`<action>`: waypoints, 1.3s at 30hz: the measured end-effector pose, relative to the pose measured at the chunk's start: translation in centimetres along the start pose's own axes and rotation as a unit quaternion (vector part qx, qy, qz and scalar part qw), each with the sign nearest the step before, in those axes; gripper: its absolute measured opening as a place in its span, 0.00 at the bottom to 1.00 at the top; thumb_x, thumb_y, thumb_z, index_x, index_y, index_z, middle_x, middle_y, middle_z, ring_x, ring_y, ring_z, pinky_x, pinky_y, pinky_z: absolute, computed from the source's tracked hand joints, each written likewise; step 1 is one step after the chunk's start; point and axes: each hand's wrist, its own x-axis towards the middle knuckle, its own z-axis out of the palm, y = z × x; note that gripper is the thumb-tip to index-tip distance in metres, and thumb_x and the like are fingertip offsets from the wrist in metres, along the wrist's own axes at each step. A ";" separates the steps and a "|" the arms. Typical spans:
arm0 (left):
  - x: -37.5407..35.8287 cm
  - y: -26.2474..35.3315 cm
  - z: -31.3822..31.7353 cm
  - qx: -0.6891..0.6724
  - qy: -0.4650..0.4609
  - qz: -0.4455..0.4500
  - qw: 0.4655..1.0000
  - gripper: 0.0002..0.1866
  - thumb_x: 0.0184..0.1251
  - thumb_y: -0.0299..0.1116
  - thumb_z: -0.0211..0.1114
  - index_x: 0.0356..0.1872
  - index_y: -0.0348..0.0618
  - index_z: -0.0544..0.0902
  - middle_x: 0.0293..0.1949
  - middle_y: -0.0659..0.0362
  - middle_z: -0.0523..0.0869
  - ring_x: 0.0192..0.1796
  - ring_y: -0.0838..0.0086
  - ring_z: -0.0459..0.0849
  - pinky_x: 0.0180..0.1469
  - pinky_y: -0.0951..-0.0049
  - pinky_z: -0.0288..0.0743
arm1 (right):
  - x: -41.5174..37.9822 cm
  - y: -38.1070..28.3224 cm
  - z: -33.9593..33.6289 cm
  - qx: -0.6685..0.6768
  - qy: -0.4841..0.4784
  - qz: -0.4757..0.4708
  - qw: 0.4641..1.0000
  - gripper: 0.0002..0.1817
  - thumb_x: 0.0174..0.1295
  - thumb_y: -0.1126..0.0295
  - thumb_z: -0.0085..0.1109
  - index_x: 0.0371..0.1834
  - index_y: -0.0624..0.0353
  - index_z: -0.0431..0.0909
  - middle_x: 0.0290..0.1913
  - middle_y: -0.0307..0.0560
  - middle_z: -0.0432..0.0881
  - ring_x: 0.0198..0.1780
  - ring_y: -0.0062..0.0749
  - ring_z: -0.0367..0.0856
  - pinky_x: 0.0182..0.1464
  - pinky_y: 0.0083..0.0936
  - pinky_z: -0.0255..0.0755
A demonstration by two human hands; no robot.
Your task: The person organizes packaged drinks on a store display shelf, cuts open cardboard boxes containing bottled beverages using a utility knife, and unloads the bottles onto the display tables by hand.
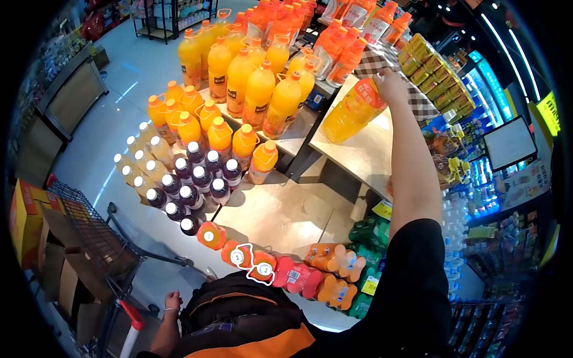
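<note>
Far left, the black wire shopping trolley (89, 232) holds brown cardboard boxes (51, 262). The left hand (172, 301) rests low beside the trolley's red-tipped handle (132, 319); whether its fingers are clenched or released cannot be told.

Centre, the pale tiered display table (280, 218) carries dark white-capped bottles (191, 179) with large orange juice bottles (250, 89) stacked behind.

Right, the right hand (391, 83) is extended at full arm's reach, fingers closed about the neck of a large orange juice bottle with a red label (352, 110), which hangs tilted above the bare upper shelf (358, 152), apparently not resting on it.

Risk: a neck-only grip on a heavy, tilted bottle at full reach could slip. A drop or swing could topple the neighbouring stacked bottles.
</note>
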 end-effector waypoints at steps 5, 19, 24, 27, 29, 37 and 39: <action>-3.0 -1.7 -2.3 -0.023 -0.060 0.049 0.997 0.20 0.62 0.43 0.62 0.44 0.34 0.77 0.27 0.57 0.80 0.27 0.73 0.78 0.28 0.72 0.73 | -4.0 -1.3 -2.5 0.025 -0.011 -0.035 0.999 0.31 0.52 0.41 0.58 0.47 0.58 0.74 0.41 0.58 0.82 0.44 0.50 0.81 0.45 0.40 0.75; -6.4 1.2 -1.7 0.049 0.028 0.132 0.990 0.26 0.60 0.48 0.62 0.50 0.37 0.78 0.35 0.52 0.85 0.35 0.71 0.84 0.41 0.71 0.76 | -14.5 -8.4 -4.4 0.234 -0.065 -0.153 0.958 0.23 0.47 0.52 0.66 0.30 0.63 0.74 0.25 0.54 0.78 0.30 0.41 0.79 0.35 0.34 0.72; -14.7 7.4 0.0 -0.003 -0.092 0.265 0.960 0.19 0.60 0.35 0.65 0.52 0.39 0.77 0.40 0.53 0.83 0.43 0.71 0.82 0.46 0.72 0.75 | -22.4 -15.0 2.6 0.307 -0.212 -0.130 0.919 0.20 0.45 0.57 0.69 0.31 0.60 0.75 0.28 0.53 0.80 0.31 0.38 0.81 0.34 0.31 0.75; -25.9 15.9 -0.6 0.097 -0.098 0.415 0.899 0.19 0.60 0.32 0.65 0.52 0.39 0.76 0.43 0.51 0.81 0.45 0.66 0.81 0.48 0.70 0.74 | -28.0 -20.6 7.3 0.278 -0.226 -0.184 0.915 0.21 0.43 0.56 0.68 0.33 0.61 0.75 0.32 0.55 0.81 0.36 0.48 0.82 0.41 0.36 0.75; -29.0 18.1 -2.4 0.160 -0.063 0.467 0.867 0.19 0.56 0.30 0.65 0.49 0.37 0.77 0.43 0.48 0.81 0.46 0.60 0.81 0.48 0.68 0.73 | -31.6 -23.0 11.4 0.279 -0.247 -0.210 0.904 0.21 0.45 0.57 0.65 0.35 0.61 0.74 0.37 0.58 0.80 0.41 0.51 0.80 0.43 0.39 0.74; -30.0 17.2 -8.0 0.244 0.300 0.451 0.804 0.20 0.54 0.28 0.61 0.50 0.36 0.76 0.53 0.46 0.74 0.55 0.54 0.73 0.58 0.62 0.65 | -37.8 -28.4 21.3 0.280 -0.276 -0.194 0.899 0.27 0.48 0.54 0.63 0.45 0.60 0.68 0.40 0.58 0.79 0.41 0.51 0.80 0.43 0.41 0.75; -28.4 15.6 -8.6 0.271 0.330 0.417 0.802 0.24 0.58 0.34 0.60 0.56 0.37 0.72 0.57 0.45 0.71 0.59 0.52 0.70 0.61 0.60 0.61 | -37.4 -28.5 21.0 0.312 -0.273 -0.174 0.893 0.26 0.47 0.55 0.65 0.42 0.61 0.70 0.39 0.57 0.78 0.41 0.52 0.79 0.44 0.40 0.74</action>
